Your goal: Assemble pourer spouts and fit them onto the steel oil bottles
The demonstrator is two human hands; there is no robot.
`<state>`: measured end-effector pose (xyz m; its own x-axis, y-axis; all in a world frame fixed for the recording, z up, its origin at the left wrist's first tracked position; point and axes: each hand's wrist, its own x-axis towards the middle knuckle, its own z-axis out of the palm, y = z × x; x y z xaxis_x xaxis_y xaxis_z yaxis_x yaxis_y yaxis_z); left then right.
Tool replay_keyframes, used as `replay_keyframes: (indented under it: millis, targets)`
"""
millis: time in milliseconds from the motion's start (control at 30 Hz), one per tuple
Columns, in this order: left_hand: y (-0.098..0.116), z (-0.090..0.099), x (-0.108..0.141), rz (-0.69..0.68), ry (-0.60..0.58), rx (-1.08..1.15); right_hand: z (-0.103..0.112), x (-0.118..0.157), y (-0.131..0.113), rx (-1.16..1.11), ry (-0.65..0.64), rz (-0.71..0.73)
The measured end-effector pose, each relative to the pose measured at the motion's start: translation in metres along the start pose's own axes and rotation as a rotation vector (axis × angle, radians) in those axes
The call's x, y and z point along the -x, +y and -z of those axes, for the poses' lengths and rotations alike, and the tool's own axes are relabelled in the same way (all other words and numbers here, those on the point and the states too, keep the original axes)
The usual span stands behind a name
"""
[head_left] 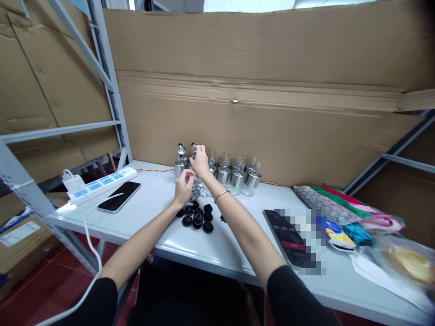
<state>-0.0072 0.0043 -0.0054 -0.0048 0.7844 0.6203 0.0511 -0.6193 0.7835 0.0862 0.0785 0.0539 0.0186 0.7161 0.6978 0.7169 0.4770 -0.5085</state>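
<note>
My right hand (201,164) reaches to the back left of the bottle group, its fingers closed around a pour spout (194,145) with a black tip, at the neck of a bottle. Lower and to the left, my left hand (184,189) has its fingers curled together; what they hold, if anything, is hidden. Beside it lies a small pile of shiny metal parts (197,192). A bottle (180,168) at the far left carries a black-tipped spout. Glass bottles with silver metal sleeves (237,179) stand to the right with bare necks. Several black round caps (197,221) lie nearer me.
A white power strip (105,182) and a phone (119,197) with a cable lie at left. On the right are a phone showing a timer (288,237), patterned cloth (335,206) and plastic-wrapped items (408,262). Cardboard (258,131) walls the table's back.
</note>
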Motion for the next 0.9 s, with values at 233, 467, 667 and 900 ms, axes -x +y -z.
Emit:
replay_keyframes:
  millis: [233, 467, 667, 900]
  targets:
    - [0.000, 0.000, -0.003, 0.003, 0.015, -0.006, 0.001, 0.008, 0.007, -0.068, 0.074, -0.011]
    - [0.003, -0.002, 0.000, -0.152, 0.078, -0.127, 0.042, 0.018, -0.015, -0.115, 0.247, 0.184]
    - [0.022, -0.006, 0.010, -0.299, -0.115, -0.135, 0.111, 0.059, -0.053, -0.238, 0.302, 0.212]
    - [0.032, -0.015, 0.033, -0.169, -0.455, -0.043, 0.129, 0.109, -0.049, -0.301, 0.249, 0.179]
